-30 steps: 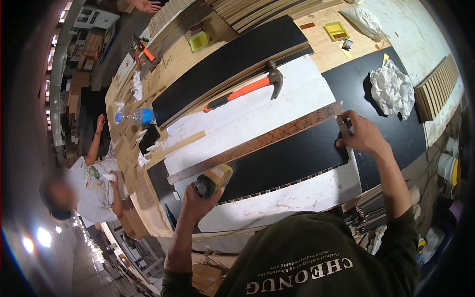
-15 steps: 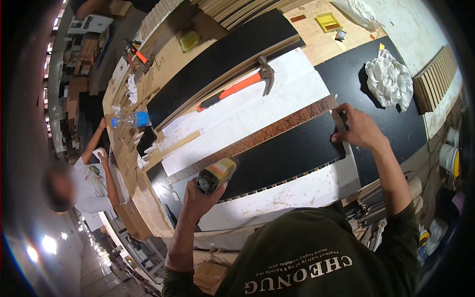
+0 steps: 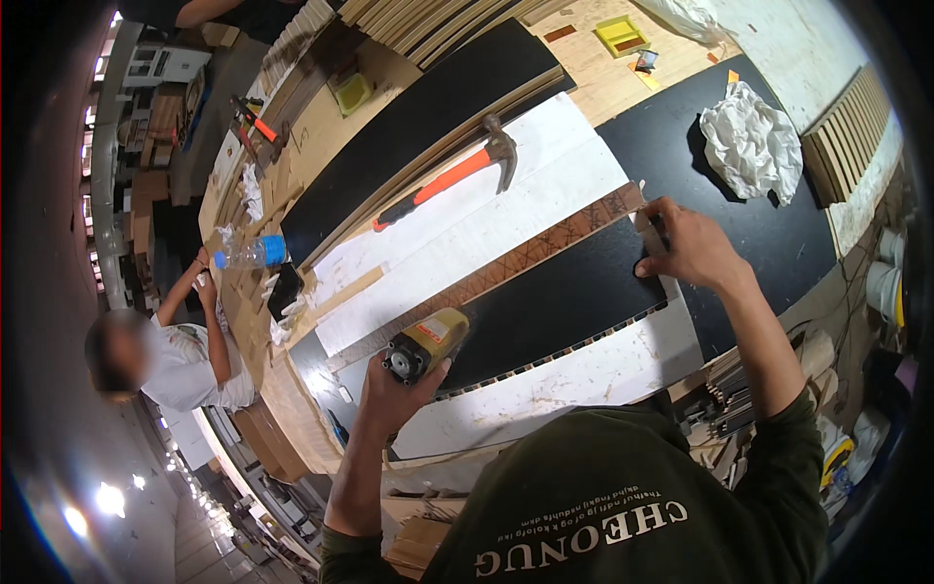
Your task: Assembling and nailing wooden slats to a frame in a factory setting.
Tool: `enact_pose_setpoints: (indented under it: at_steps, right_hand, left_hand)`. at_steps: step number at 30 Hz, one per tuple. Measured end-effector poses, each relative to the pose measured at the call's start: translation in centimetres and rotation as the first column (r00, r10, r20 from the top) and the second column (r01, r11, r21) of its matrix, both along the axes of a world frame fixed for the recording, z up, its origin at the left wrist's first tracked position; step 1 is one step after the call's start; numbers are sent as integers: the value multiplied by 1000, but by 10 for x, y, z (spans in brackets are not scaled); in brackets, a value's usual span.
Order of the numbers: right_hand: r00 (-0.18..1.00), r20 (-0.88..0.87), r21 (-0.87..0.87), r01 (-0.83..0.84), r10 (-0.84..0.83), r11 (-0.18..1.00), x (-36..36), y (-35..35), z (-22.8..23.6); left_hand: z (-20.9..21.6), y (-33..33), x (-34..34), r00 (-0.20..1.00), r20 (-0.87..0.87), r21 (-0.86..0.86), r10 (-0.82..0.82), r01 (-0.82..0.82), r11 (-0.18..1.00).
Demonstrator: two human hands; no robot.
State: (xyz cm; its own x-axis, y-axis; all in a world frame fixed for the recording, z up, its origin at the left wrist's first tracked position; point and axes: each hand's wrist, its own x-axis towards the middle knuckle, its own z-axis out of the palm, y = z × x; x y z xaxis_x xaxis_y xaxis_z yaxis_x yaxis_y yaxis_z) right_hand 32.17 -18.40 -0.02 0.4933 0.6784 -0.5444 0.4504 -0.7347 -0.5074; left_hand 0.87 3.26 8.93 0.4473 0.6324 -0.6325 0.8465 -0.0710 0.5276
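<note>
My left hand is wrapped round a yellow power tool with a dark round end; its tip lies hidden over the work. Beneath it lies a black board with a row of small notches along its near edge. My right hand is at that board's right end, thumb and fingers pinching a thin pale strip set against the end. A brown wooden strip with dark cross marks runs along the board's far side. White panels lie beyond it, with an orange-handled claw hammer on top.
Crumpled white paper rests on a black panel at right, near stacked wooden slats. A water bottle, a phone and wood offcuts are at left. Yellow trays stand at the back. Another person is at the left edge.
The view has shifted slightly, moving the bench contents a little left. Both my hands keep their holds. The other person's hands have come closer together.
</note>
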Motion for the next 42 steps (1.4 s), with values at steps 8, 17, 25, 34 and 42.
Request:
enact_pose_setpoints:
  at_steps: [8, 17, 25, 34, 42]
  right_hand:
    - [1000, -5, 56, 11, -11, 998, 0, -2, -4]
    - [1000, 4, 26, -5, 5, 1000, 0, 1, 0]
    - [1000, -19, 40, 7, -6, 999, 1, -2, 0]
    - [1000, 1, 60, 15, -15, 998, 0, -3, -5]
    - [1000, 7, 23, 10, -10, 1000, 1, -1, -5]
  left_hand:
    - [-8, 0, 1, 997, -82, 52, -8, 13, 999]
    - [-12, 3, -4, 988, -135, 147, -79, 99, 984]
    - [-3, -2, 9, 996, -42, 65, -84, 87, 994]
    - [-7, -5, 27, 991, -84, 38, -105, 109, 993]
    - [-5, -4, 32, 939, -294, 73, -181, 211, 975]
